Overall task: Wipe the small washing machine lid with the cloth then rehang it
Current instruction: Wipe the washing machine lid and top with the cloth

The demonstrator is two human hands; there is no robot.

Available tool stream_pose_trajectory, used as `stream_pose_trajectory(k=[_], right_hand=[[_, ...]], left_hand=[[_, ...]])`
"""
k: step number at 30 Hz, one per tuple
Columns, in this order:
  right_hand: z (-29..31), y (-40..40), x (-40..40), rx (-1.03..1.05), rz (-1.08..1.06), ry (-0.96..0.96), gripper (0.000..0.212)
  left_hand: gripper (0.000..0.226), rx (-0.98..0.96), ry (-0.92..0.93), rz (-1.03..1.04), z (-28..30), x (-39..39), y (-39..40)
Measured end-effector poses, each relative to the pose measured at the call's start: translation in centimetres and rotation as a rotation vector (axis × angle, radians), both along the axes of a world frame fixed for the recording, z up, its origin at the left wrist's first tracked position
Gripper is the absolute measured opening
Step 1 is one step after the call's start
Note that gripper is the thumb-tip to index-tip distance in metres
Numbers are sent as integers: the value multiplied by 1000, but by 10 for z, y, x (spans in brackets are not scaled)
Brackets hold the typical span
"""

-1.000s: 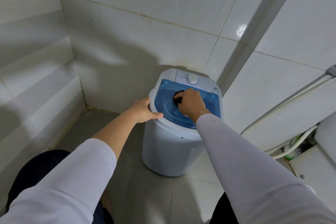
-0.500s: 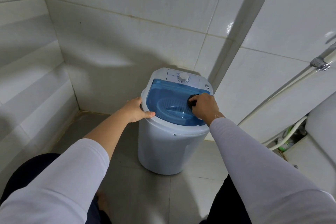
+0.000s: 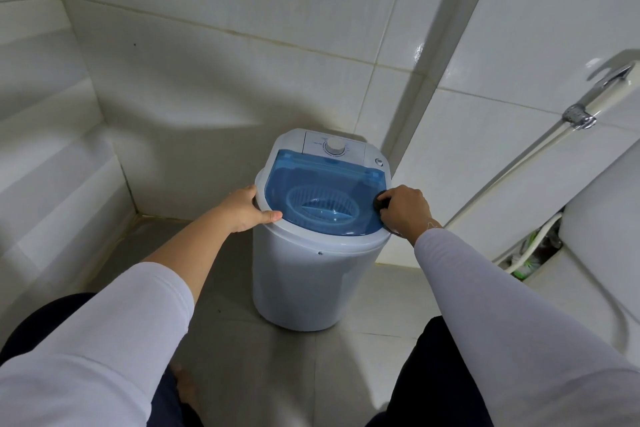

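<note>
A small white washing machine (image 3: 311, 281) stands on the tiled floor in a corner. Its see-through blue lid (image 3: 311, 180) is down, and a ribbed basket shows through it. My left hand (image 3: 247, 210) grips the machine's left rim, thumb lying along the front edge. My right hand (image 3: 403, 210) holds a small dark bunched cloth (image 3: 380, 202) against the lid's right edge. Most of the cloth is hidden under my fingers. A white dial (image 3: 334, 147) sits on the panel behind the lid.
Tiled walls close in behind and to the left. A metal spray head with hose (image 3: 580, 116) hangs on the right wall. A white toilet (image 3: 595, 253) fills the right side, with a green brush (image 3: 524, 262) beside it. My knees are at the bottom.
My right hand has slid the cloth from the lid's middle across to its right edge. My left hand has stayed on the left rim. The camera has pulled back a little.
</note>
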State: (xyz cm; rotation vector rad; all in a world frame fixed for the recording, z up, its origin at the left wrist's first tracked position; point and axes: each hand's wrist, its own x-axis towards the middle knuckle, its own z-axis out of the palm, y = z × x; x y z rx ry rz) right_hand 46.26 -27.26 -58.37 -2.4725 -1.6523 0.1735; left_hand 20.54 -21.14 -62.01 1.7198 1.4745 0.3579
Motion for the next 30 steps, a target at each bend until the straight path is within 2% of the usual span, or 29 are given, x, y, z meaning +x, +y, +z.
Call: stream_pose_trajectory(k=[8,14,19,23,30], right_hand=[[42,18,-69,42,218,-22,29],[21,39,-131,20,372,-20,32],[-6,39,-149,-6,377,-52,35],[-11,32,-150,-3,394,-154,40],[-13,15,-141,19,393,-169,40]], left_hand=[[57,-3,-101,204,8,-14,33],[51,-27,-110,164,5,-6,48],[54,-50,-179,156,-2,-6,50],[53,-38,-223,200,-4,-5,50],[48,81,-141,219,-4,1,37]])
